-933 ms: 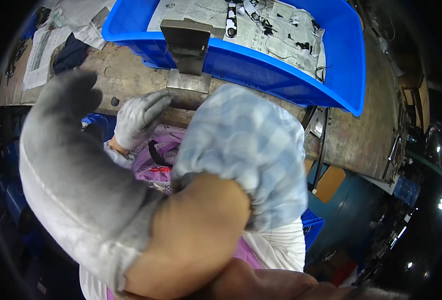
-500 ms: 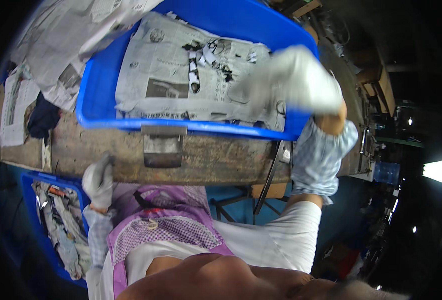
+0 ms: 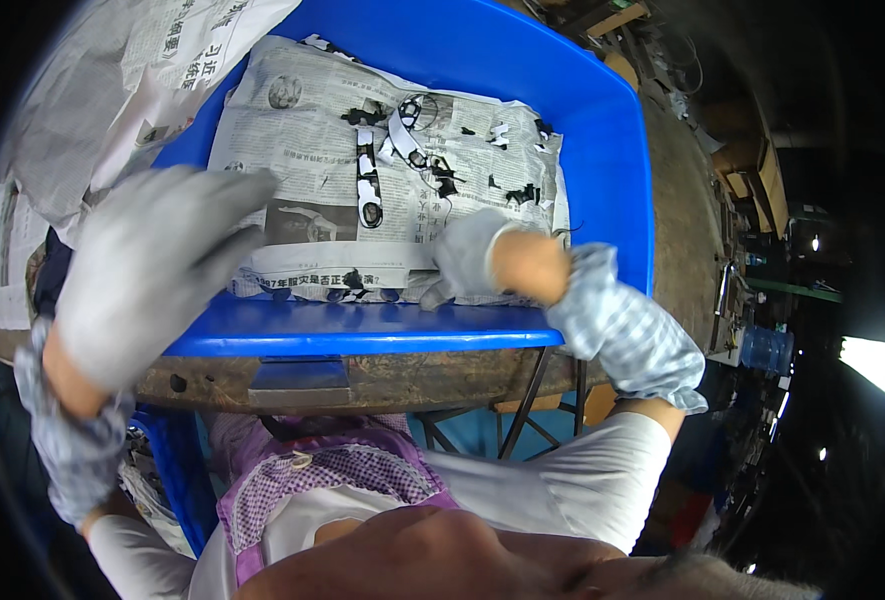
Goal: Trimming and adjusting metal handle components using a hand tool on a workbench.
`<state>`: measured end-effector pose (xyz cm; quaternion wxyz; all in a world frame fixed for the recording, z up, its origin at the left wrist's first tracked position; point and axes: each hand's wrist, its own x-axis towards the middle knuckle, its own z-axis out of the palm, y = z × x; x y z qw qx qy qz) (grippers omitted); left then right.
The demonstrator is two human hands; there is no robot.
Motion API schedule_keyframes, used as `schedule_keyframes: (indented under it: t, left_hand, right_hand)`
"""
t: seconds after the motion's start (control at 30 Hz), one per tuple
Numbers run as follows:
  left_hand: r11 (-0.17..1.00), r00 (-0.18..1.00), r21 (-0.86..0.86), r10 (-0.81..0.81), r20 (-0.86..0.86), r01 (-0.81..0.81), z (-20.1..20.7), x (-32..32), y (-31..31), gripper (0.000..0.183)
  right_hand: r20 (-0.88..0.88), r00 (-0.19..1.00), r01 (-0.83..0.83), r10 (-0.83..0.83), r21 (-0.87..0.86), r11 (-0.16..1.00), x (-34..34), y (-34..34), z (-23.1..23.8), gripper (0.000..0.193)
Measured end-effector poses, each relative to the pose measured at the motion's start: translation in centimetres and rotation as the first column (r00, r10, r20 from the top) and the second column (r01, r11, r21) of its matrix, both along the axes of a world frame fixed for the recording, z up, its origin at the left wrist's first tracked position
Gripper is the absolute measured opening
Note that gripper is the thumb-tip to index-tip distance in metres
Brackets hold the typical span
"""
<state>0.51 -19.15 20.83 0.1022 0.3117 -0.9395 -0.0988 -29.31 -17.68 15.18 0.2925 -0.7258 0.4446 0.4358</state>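
Observation:
My left hand [image 3: 167, 265], in a pale grey glove, is raised over the left part of the blue bin [image 3: 442, 332]. Its fingers reach to the right, with a gap below them and nothing visible in between. My right hand [image 3: 472, 255], gloved too, is bent down to the near edge of a newspaper sheet [image 3: 302, 160] inside the bin. Its fingertips are partly hidden and blurred, so whether they grip the paper does not show. On the sheet lie small black and white pieces, among them a long strip [image 3: 368, 175] and a curved one [image 3: 407, 140].
Crumpled newspaper [image 3: 72, 110] is heaped beyond the bin's left side. The bin stands on a worn wooden bench [image 3: 402, 378]. Below the bench at left is another blue bin [image 3: 177, 470] holding scraps. A blue water bottle [image 3: 765, 350] stands at far right.
My left hand has risen from beside the bench front to above the bin. My right hand has moved left and nearer, from the bin's right side to the newspaper's near edge. The view has shifted.

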Motion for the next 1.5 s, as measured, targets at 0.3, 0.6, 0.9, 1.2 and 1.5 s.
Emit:
schedule_keyframes:
  t: [0.3,0.6,0.9,1.2,1.5]
  left_hand:
    - [0.96,0.836,0.279,-0.129,0.534,-0.03,-5.4,-6.7,-2.1,0.077]
    - [0.993,0.955,0.121,-0.021,0.294,-0.015,-5.8,-6.9,-1.4,0.094]
    - [0.896,0.959,0.441,0.165,-0.228,-0.05,0.6,-5.2,-4.4,0.061]
    - [0.99,0.986,0.089,0.1,0.137,-0.113,11.8,-2.5,-3.2,0.071]
    - [0.616,0.904,-0.673,0.173,-0.392,-0.409,20.1,6.1,-1.8,0.026]
  right_hand:
    - [0.023,0.928,-0.354,0.371,-0.257,0.899,-0.1,1.6,-2.8,0.019]
    - [0.401,0.893,0.234,0.207,-0.804,0.546,-4.8,-0.6,6.2,0.024]
    - [0.225,0.956,0.289,-0.19,-0.839,0.461,-7.2,8.6,12.1,0.066]
    - [0.708,0.685,0.691,-0.169,-0.559,0.459,-12.5,7.7,24.8,0.048]
    - [0.215,0.938,0.341,0.272,-0.716,-0.609,-8.1,2.9,32.7,0.031]
